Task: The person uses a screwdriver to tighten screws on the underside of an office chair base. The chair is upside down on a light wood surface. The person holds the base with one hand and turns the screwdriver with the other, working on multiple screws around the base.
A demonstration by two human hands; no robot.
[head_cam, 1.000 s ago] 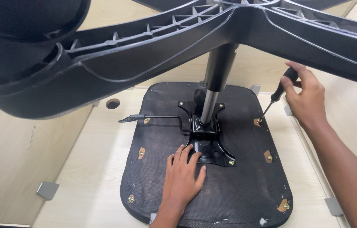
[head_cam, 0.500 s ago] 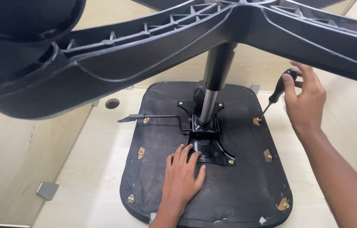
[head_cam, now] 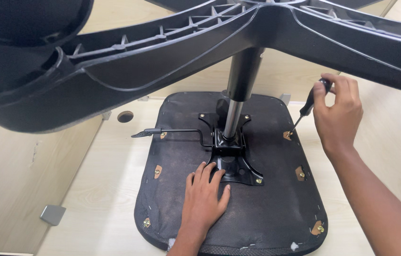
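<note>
On a pale wooden worktop [head_cam: 101, 189], the stiff, heavy-looking seat [head_cam: 266, 223] is pinned by the flat, open left hand [head_cam: 205, 201] (holding nothing); the slim screwdriver [head_cam: 307, 108] is gripped at its handle by the right hand [head_cam: 337, 116].

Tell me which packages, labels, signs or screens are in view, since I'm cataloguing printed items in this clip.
None in view: only the upturned chair seat, its black star base, the left hand flat on the seat, and the right hand holding a screwdriver.
</note>
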